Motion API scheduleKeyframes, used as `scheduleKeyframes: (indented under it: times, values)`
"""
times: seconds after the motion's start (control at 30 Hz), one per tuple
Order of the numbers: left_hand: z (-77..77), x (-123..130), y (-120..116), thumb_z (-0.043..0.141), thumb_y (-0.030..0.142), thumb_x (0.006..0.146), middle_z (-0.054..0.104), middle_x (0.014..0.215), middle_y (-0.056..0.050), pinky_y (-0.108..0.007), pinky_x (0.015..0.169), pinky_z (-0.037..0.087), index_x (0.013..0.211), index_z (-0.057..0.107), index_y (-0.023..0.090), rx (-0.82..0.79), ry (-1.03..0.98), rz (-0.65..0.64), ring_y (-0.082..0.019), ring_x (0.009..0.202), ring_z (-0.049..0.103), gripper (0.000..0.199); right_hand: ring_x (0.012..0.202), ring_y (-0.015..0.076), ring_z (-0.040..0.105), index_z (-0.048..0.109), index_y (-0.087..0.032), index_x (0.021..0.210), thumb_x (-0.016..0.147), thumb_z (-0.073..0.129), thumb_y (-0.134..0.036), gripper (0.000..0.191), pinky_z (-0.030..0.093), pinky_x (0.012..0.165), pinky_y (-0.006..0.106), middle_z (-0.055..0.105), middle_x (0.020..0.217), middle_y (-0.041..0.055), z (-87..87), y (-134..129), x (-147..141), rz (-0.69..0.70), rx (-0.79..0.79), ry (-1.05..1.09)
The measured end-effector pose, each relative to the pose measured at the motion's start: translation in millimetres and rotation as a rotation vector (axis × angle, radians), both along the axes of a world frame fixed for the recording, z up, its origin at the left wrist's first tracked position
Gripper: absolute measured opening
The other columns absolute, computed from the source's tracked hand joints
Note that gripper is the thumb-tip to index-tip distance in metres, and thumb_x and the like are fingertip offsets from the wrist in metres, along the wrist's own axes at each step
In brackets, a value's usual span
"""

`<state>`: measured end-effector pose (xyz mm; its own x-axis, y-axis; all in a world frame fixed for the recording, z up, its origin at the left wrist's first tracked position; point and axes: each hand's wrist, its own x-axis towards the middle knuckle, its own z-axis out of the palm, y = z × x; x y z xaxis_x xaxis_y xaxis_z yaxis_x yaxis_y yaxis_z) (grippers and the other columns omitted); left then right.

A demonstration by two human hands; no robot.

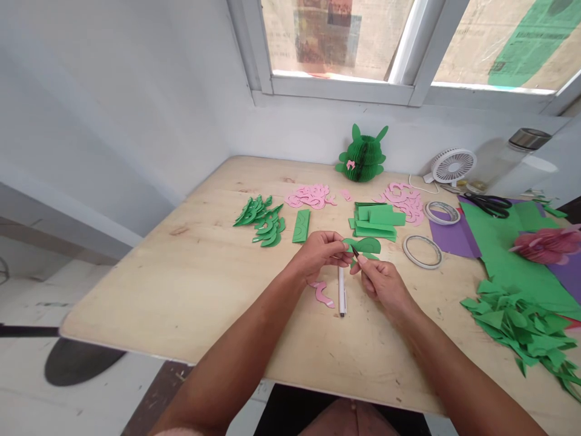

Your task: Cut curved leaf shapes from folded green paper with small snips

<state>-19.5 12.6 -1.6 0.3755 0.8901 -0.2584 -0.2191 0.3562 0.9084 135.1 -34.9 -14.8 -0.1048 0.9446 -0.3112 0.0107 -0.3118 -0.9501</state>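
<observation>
Nearest, on the wooden table [218, 290], a heap of green scraps [521, 321] is spread at the right edge, beside the right forearm. A white pen [342, 297] and a curved pink strip [324, 295] are left lying just below the hands, within the working space. A green paper piece [368, 244] is pinched between the fingers of the left hand [327, 249], above the table's middle. A dark pointed tool [355, 252] is gripped by the bent fingers of the right hand [381, 281], its tip brought to the paper; its handle is mostly hidden.

Farther on, a tape roll [426, 265] is laid flat at the right, with another roll [447, 221] behind it. Green cutouts [267, 227], an outlined green rectangle [301, 226] and folded green pieces [376, 219] are set out in a row, backed by two pink heaps [311, 197]. At the right, black scissors [494, 206] are laid near purple and green sheets [494, 242].

By the wall, a green honeycomb figure [362, 158], a white fan [454, 166] and a clear, metal-lidded bottle [503, 166] are seen; the bottle's contents cannot be made out.
</observation>
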Motion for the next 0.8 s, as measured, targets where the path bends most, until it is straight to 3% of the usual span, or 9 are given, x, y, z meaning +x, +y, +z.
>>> scheduleKeyframes:
  times: [0.8]
  values:
    - [-0.1, -3.3, 2.1, 0.068, 0.021, 0.065, 0.066, 0.063, -0.006, -0.026, 0.062, 0.05, 0.064, 0.056, 0.013, 0.009, -0.004, 0.008, -0.012, 0.058, 0.062, 0.015, 0.038, 0.0057, 0.016, 0.061, -0.015, 0.068, 0.077, 0.055, -0.057, 0.043, 0.009, 0.037, 0.022, 0.028, 0.042, -0.0087, -4.5, 1.1, 3.8, 0.044, 0.007, -0.019]
